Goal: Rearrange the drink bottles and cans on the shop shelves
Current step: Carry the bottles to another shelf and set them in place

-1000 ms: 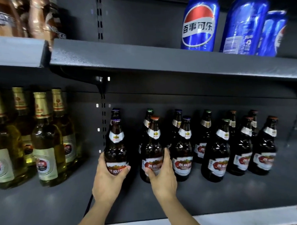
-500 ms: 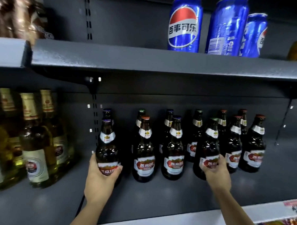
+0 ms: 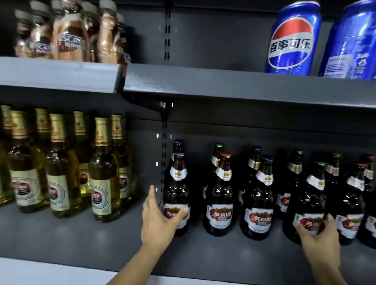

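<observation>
Several dark brown beer bottles with red and white labels stand in rows on the lower shelf (image 3: pixel 118 242). My left hand (image 3: pixel 157 220) holds the base of the leftmost front bottle (image 3: pixel 177 185), thumb across its label and fingers behind its left side. My right hand (image 3: pixel 318 236) grips the lower label of the fourth front bottle (image 3: pixel 309 201), fingers curled round both sides. Two more front bottles (image 3: pixel 220 193) (image 3: pixel 260 199) stand upright between my hands.
Several pale yellow beer bottles (image 3: pixel 101 177) fill the lower shelf at the left. On the upper shelf (image 3: pixel 228 83) stand blue Pepsi cans (image 3: pixel 293 39) at the right and brown coffee bottles (image 3: pixel 71 31) at the left. A bare strip of shelf lies in front of the bottles.
My right hand left the second front bottle and moved right to the fourth one, which it now grips. My left hand stayed on the leftmost bottle. The camera turned left and moved closer.
</observation>
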